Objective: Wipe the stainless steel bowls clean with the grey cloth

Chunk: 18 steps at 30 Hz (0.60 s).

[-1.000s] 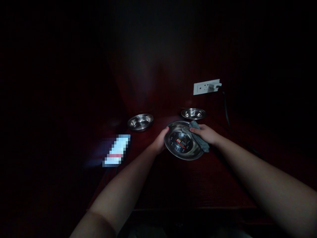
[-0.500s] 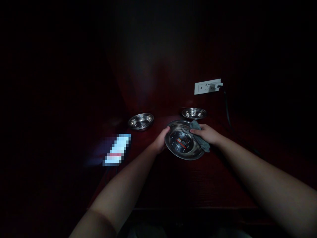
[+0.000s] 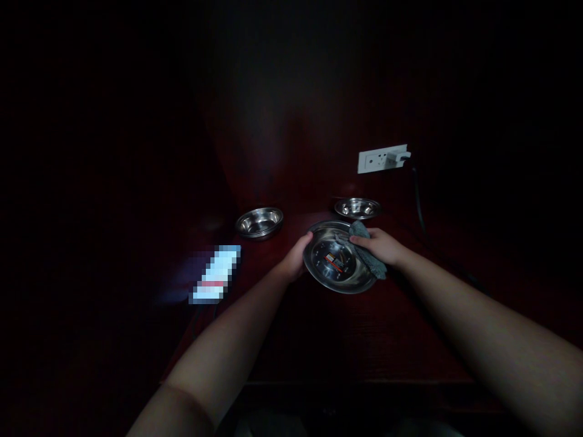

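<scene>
A shiny steel bowl (image 3: 321,273) with a small orange-and-white label (image 3: 334,262) on its inside bottom is tilted towards me above the dark red table. My left hand (image 3: 296,258) is closed on its left rim, thumb on the edge and the other fingers hidden behind. On the opposite side, my right hand (image 3: 380,246) pinches a grey-green cloth (image 3: 371,261), which is draped over the bowl's right rim. The right fingers below the cloth are out of sight.
Steel bowls (image 3: 259,223), seemingly stacked, stand at the back left, and another steel bowl (image 3: 357,208) at the back right. A lit, pixelated screen (image 3: 216,276) lies to the left. A white wall socket (image 3: 381,159) holds a plug with a dark cable (image 3: 418,203). The surroundings are very dark.
Both hands keep their grip on the bowl and cloth with hardly any movement. The view has shifted very slightly.
</scene>
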Tool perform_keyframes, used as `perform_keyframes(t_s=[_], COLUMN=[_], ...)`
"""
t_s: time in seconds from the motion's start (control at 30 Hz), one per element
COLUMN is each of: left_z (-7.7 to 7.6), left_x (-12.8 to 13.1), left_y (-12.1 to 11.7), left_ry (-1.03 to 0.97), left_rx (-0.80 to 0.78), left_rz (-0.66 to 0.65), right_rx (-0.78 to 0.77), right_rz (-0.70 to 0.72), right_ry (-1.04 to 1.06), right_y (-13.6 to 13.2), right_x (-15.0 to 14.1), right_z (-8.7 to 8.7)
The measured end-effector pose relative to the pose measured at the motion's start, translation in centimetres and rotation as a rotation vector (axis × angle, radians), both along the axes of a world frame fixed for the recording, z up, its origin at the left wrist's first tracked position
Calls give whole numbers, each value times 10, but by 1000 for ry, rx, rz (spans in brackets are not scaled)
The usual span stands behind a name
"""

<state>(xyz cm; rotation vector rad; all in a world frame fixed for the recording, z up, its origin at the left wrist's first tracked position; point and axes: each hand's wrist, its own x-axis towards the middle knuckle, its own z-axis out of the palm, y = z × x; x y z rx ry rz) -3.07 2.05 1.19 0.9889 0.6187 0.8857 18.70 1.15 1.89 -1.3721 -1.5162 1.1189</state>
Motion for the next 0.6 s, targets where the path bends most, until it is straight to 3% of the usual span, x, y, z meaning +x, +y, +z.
perform_keyframes(t_s=[0.6], left_z=[1], left_x=[1], left_y=[0], left_ry=[-15], left_rx=[-3], left_rz=[-17], right_rx=[23], right_rz=[-11], right_ry=[-30], right_y=[-1], right_x=[-1], right_z=[1])
